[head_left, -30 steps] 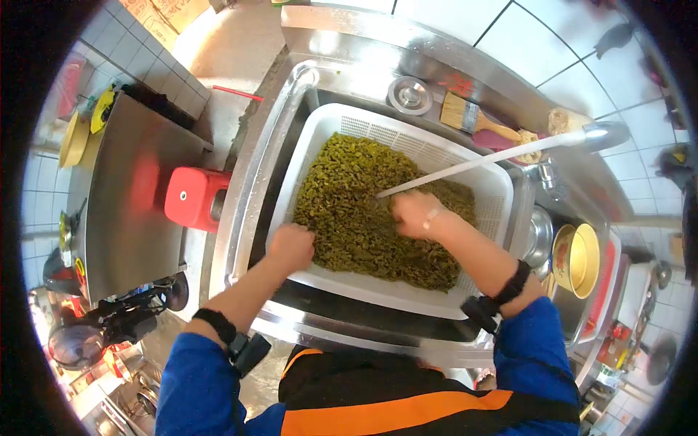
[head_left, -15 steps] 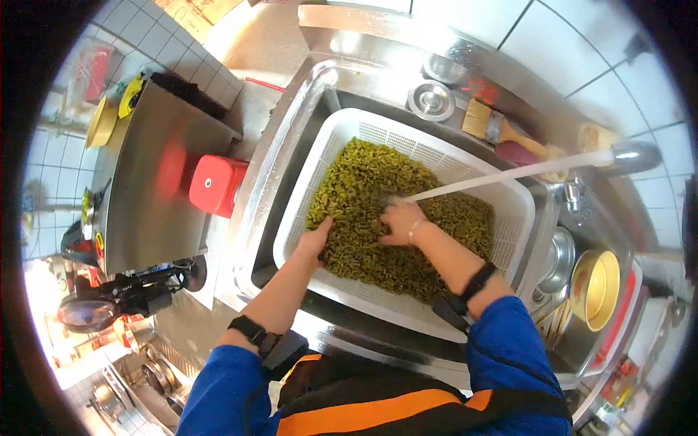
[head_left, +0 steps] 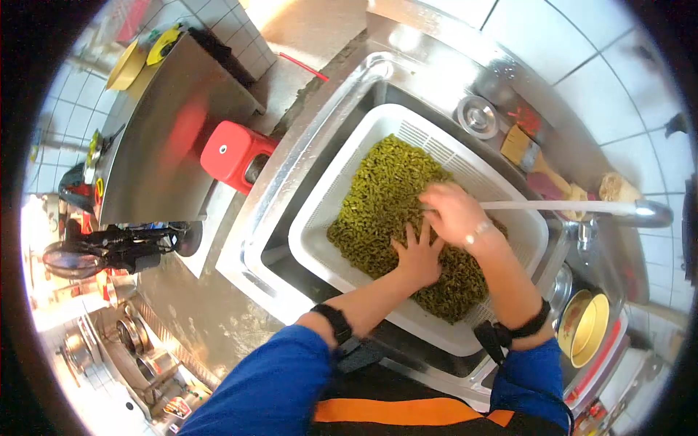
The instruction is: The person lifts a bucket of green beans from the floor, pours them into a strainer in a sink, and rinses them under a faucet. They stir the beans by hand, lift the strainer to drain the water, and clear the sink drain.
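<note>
A white perforated basket [head_left: 331, 192] sits in a steel sink [head_left: 305, 156] and is filled with chopped green vegetables [head_left: 385, 192]. My left hand [head_left: 419, 254] lies flat on the greens with its fingers spread, near the middle of the basket. My right hand [head_left: 454, 212] presses on the greens just beyond it, under a stream of water [head_left: 552, 206] from the tap [head_left: 651, 213]. Both hands touch the greens and neither holds anything I can make out.
A red stool [head_left: 234, 156] stands left of the sink beside a steel worktop [head_left: 163, 138]. A drain cover [head_left: 477, 115] and a brush [head_left: 531, 156] lie on the sink's far ledge. A yellow bowl [head_left: 585, 327] sits at the right.
My left hand has moved from the basket's left rim to the middle of the greens, fingers spread. My right hand stays under the water. The view has swung so the sink sits further right.
</note>
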